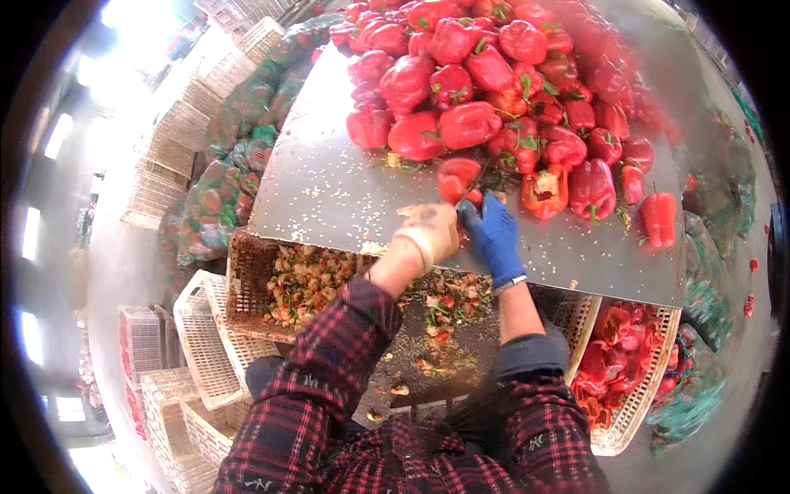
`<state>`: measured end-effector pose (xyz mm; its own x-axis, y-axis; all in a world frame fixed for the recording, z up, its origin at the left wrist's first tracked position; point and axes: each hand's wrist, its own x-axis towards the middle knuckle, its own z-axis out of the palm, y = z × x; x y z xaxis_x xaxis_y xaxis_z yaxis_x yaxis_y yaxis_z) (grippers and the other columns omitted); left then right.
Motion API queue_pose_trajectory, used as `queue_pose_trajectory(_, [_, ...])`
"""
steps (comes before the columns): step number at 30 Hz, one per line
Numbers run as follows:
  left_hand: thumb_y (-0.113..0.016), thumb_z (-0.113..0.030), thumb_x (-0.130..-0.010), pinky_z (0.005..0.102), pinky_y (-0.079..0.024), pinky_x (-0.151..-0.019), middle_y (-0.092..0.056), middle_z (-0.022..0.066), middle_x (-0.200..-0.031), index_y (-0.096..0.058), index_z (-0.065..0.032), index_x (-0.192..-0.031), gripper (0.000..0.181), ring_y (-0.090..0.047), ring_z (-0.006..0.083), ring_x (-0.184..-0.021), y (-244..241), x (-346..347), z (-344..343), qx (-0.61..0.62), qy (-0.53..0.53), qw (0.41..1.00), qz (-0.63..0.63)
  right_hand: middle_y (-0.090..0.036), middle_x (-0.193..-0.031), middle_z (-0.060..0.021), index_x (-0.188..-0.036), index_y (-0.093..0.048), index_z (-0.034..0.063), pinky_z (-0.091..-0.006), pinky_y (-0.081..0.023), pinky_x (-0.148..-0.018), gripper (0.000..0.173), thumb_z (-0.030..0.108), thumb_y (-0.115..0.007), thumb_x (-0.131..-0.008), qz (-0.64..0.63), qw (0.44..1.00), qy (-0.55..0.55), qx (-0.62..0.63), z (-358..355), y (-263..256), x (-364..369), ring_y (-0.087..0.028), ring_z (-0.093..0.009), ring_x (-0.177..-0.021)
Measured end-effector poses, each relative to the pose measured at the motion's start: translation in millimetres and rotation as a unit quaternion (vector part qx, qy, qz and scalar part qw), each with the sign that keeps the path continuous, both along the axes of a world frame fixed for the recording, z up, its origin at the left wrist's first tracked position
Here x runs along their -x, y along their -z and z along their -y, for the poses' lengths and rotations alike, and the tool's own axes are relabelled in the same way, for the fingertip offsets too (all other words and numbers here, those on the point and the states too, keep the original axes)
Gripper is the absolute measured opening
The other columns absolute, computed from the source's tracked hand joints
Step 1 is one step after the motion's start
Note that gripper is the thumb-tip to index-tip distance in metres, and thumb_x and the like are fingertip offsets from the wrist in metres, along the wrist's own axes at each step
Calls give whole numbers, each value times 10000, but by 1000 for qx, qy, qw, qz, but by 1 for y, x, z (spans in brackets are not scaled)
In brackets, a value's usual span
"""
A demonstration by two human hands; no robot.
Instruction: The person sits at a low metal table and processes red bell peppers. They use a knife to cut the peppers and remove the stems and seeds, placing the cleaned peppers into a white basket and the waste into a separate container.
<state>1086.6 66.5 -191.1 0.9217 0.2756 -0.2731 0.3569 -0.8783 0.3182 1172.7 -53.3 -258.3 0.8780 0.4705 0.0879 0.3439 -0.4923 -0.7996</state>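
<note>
My left hand (430, 233), in a pale glove, is curled over the front part of a metal table (321, 197). Close beside it is my right hand (494, 234) in a blue knitted glove, fingers pointing away from me. A red bell pepper (458, 178) lies just beyond both hands, and a small red pepper part (474, 196) shows between them. A thin dark line runs by that pepper; blur hides whether it is a blade. What either palm holds is hidden. To the right sits a cut-open bell pepper (545, 190) with its pale core showing.
A large heap of red bell peppers (469, 80) covers the table's far side. Below its edge are a brown crate (247, 284) of pepper cores and a white crate (660, 364) of pepper pieces. Green mesh sacks (210, 204) and stacked crates (163, 160) stand left.
</note>
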Motion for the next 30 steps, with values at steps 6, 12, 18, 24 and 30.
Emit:
queue_pose_trajectory(6, [-627,-153,-781,457,-533,-789,-680,266,-955,-668,-46,-1059,301,-670,411,-942,18,7,-59,124,-31,989,73,-661,-995,-236,-1097,-606,24,-478,-505,-802,516,480,-640,-858,-36,998,11,-48,-13,-16,5,-638,-430,-926])
queue_pose_trajectory(12, [-692,-114,-822,319,-513,-709,-708,112,-844,-652,24,-1093,307,-617,120,-762,42,118,-56,340,-181,897,216,-633,-1132,-247,-1318,-535,16,-452,-505,-890,630,415,-680,-852,40,994,14,-97,-22,-10,1,-630,-390,-1040])
queue_pose_trajectory(18, [-765,-97,-815,306,-484,-615,-656,67,-809,-590,24,-1200,440,-578,143,-664,80,180,-34,336,-355,798,353,-565,-1311,-143,-1359,-541,144,-490,-475,-934,677,313,-736,-733,455,884,-6,108,-59,-79,-56,-550,-349,-1180])
queue_pose_trajectory(24, [-759,-60,-799,376,-501,-642,-641,137,-862,-558,12,-1236,486,-641,259,-728,51,171,28,259,-93,887,369,-597,-1138,-68,-1234,-589,199,-441,-474,-803,598,227,-754,-661,525,787,-70,318,-80,-90,-108,-575,-261,-985])
queue_pose_trajectory(30, [-711,-178,-823,450,-508,-657,-664,215,-839,-605,-31,-1076,311,-662,404,-779,34,149,25,238,-38,954,176,-612,-1057,-97,-1101,-595,115,-423,-501,-802,535,315,-789,-645,422,857,-68,286,-73,-109,-95,-612,-265,-953])
